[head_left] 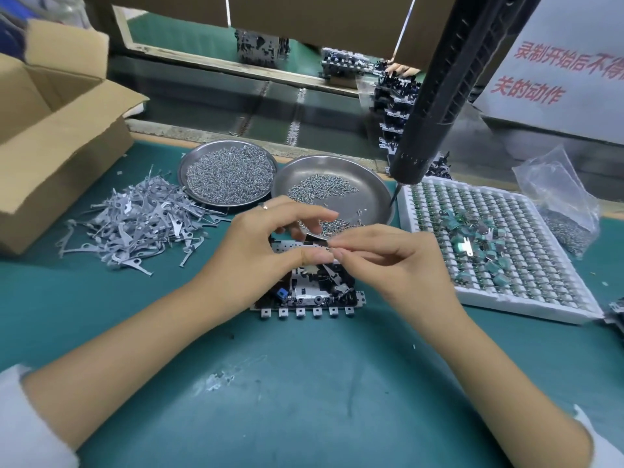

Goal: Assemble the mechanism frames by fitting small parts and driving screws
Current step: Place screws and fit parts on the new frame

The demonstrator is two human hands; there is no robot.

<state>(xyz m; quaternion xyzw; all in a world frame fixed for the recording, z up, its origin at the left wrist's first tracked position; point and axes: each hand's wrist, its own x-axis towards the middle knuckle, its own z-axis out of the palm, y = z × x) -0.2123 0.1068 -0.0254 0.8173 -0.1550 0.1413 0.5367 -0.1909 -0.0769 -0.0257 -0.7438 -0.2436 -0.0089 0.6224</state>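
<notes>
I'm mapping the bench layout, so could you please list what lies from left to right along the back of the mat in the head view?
Cardboard box → pile of grey metal levers → full screw dish → sparser screw dish → white component tray

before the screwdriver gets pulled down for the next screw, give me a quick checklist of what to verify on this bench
1. Small metal part in place on the frame: cannot tell; both hands pinch it just above the frame's far edge.
2. Frame flat on the green mat: ok.
3. A hand free for the screwdriver: not ok; left hand and right hand are both busy in a pinch grip.
4. Screws within reach: ok; the dish of screws sits just behind the hands.
5. Screwdriver tip clear of the work: ok; it hangs over the dish's right edge, apart from the frame.
</notes>
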